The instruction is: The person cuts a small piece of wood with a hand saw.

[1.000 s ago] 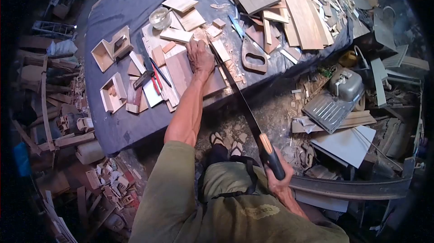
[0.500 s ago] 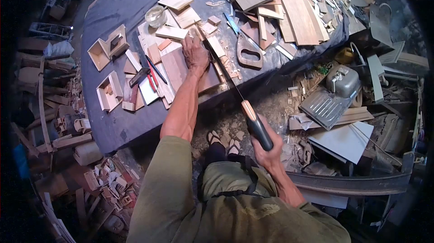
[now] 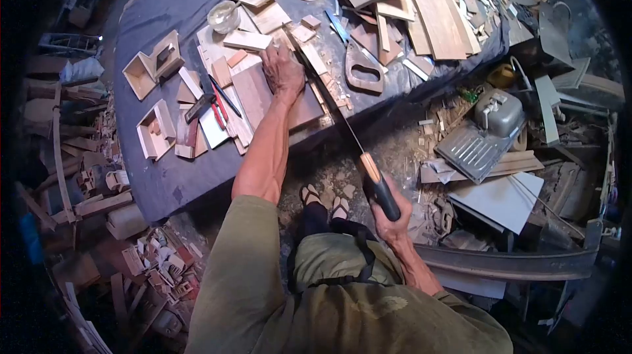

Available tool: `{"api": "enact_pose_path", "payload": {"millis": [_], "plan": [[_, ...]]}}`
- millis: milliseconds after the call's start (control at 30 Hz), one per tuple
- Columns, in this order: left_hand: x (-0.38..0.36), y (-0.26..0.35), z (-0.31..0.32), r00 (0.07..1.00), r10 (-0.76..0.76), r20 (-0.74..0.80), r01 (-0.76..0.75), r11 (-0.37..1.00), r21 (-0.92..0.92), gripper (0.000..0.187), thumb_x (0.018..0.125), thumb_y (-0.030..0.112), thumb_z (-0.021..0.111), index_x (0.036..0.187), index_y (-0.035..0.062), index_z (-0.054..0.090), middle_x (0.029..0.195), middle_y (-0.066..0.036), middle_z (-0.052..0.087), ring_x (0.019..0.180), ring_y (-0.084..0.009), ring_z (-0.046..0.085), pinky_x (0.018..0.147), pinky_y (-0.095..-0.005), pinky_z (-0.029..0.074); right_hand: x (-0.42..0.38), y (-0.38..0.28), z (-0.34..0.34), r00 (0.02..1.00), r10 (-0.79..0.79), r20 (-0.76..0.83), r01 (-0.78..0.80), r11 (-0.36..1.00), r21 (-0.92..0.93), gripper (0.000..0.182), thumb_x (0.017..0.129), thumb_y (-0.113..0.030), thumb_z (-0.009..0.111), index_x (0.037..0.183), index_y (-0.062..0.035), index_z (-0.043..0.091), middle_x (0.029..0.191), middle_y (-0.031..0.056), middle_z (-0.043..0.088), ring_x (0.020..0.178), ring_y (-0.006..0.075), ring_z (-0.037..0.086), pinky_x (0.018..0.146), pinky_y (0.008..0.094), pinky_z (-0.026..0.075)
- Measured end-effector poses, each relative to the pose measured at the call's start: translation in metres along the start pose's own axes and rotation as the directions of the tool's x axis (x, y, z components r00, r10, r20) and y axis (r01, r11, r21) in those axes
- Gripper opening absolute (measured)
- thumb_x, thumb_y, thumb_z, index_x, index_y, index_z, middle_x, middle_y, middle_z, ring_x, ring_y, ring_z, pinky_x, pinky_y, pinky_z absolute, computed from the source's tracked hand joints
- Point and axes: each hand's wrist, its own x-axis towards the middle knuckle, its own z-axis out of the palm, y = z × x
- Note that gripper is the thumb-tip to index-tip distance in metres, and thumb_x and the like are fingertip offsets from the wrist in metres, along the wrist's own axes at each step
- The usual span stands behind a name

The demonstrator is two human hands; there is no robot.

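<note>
Head view shows the left hand (image 3: 282,70) pressed flat on the dark board (image 3: 273,101) at the counter (image 3: 164,176) edge, the right hand (image 3: 390,212) fingers clenched on the saw (image 3: 342,120) handle, blade mid-cut beside it, the board not yet severed.

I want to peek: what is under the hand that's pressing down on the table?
Under the left hand lies a flat brown board, beside the saw blade. The patch beneath the palm is covered.
</note>
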Motion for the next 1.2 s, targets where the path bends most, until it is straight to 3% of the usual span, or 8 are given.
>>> {"api": "enact_pose_path", "payload": {"millis": [133, 233, 467, 533, 733, 833, 1033, 1200], "plan": [[0.005, 0.0, -0.001, 0.996, -0.035, 0.077, 0.034, 0.999, 0.009, 0.017, 0.082, 0.007, 0.06, 0.095, -0.0018, 0.066, 0.1, -0.022, 0.057, 0.1, -0.0397, 0.052, 0.089, -0.0469, 0.043, -0.022, -0.009, -0.012, 0.999, -0.038, -0.039, 0.035, 0.995, -0.09, 0.06, 0.075, 0.004, 0.063, 0.135, -0.0031, 0.059, 0.101, 0.0183, 0.073, 0.089, 0.0173, 0.072, 0.08, 0.0286, 0.054], [0.005, -0.001, -0.001, 0.998, -0.014, 0.057, 0.014, 1.0, -0.008, 0.017, 0.082, 0.008, 0.06, 0.094, -0.0018, 0.065, 0.096, -0.022, 0.057, 0.097, -0.0397, 0.052, 0.088, -0.0476, 0.043, -0.014, -0.008, -0.013, 0.999, -0.006, -0.04, 0.004, 0.998, -0.056, 0.059, 0.075, 0.004, 0.065, 0.134, -0.0032, 0.06, 0.099, 0.0175, 0.074, 0.088, 0.0176, 0.072, 0.081, 0.0292, 0.054], [0.006, -0.001, 0.001, 0.999, 0.005, 0.034, -0.005, 1.0, 0.01, 0.016, 0.083, 0.008, 0.058, 0.094, -0.0019, 0.065, 0.097, -0.022, 0.057, 0.097, -0.0398, 0.052, 0.089, -0.0482, 0.042, 0.031, -0.011, 0.012, 0.998, -0.052, -0.019, 0.052, 0.998, 0.017, 0.061, 0.076, 0.004, 0.064, 0.136, -0.0042, 0.058, 0.089, 0.0133, 0.071, 0.073, 0.0114, 0.065, 0.067, 0.0265, 0.052], [0.008, -0.005, 0.002, 0.998, 0.001, 0.055, -0.002, 1.0, 0.014, 0.021, 0.078, 0.003, 0.057, 0.095, -0.0041, 0.065, 0.101, -0.024, 0.058, 0.1, -0.0417, 0.052, 0.091, -0.0484, 0.043, 0.03, -0.003, 0.01, 1.0, -0.008, 0.024, 0.007, 0.999, 0.052, 0.061, 0.076, 0.004, 0.063, 0.137, -0.0042, 0.057, 0.088, 0.0128, 0.069, 0.072, 0.0112, 0.064, 0.066, 0.0268, 0.052], [0.007, -0.001, -0.002, 0.992, -0.027, 0.119, 0.027, 1.0, -0.003, 0.018, 0.075, 0.0, 0.056, 0.091, -0.0056, 0.064, 0.101, -0.026, 0.059, 0.102, -0.0428, 0.053, 0.092, -0.0483, 0.043, -0.029, 0.02, -0.02, 0.994, -0.096, -0.05, 0.093, 0.994, -0.05, 0.057, 0.076, 0.004, 0.063, 0.132, -0.0019, 0.06, 0.1, 0.0185, 0.074, 0.088, 0.0166, 0.072, 0.078, 0.0277, 0.054], [0.005, 0.0, -0.002, 0.993, -0.009, 0.115, 0.011, 1.0, -0.014, 0.019, 0.076, 0.001, 0.056, 0.091, -0.0056, 0.064, 0.103, -0.026, 0.059, 0.104, -0.0429, 0.053, 0.093, -0.0483, 0.043, -0.007, 0.013, -0.005, 0.989, -0.115, -0.09, 0.11, 0.992, -0.057, 0.057, 0.076, 0.003, 0.066, 0.133, -0.0028, 0.061, 0.096, 0.0182, 0.073, 0.085, 0.0148, 0.071, 0.076, 0.0264, 0.053], [0.008, -0.003, 0.0, 0.994, -0.031, 0.109, 0.031, 1.0, -0.001, 0.021, 0.078, 0.001, 0.057, 0.095, -0.0049, 0.065, 0.109, -0.026, 0.059, 0.107, -0.0418, 0.052, 0.095, -0.0477, 0.043, 0.053, -0.002, 0.024, 1.0, -0.013, 0.009, 0.012, 0.997, 0.076, 0.058, 0.076, 0.004, 0.064, 0.133, -0.0017, 0.06, 0.086, 0.0127, 0.071, 0.076, 0.0128, 0.067, 0.072, 0.0255, 0.052], [0.004, 0.007, -0.006, 0.986, -0.097, 0.137, 0.099, 0.995, -0.003, 0.02, 0.079, 0.002, 0.057, 0.095, -0.0047, 0.065, 0.11, -0.026, 0.058, 0.107, -0.0412, 0.052, 0.094, -0.0473, 0.044, -0.037, 0.026, -0.021, 0.997, -0.072, -0.036, 0.07, 0.996, -0.055, 0.058, 0.076, 0.004, 0.061, 0.134, -0.0013, 0.06, 0.088, 0.0136, 0.071, 0.079, 0.0125, 0.068, 0.072, 0.026, 0.052]]}}
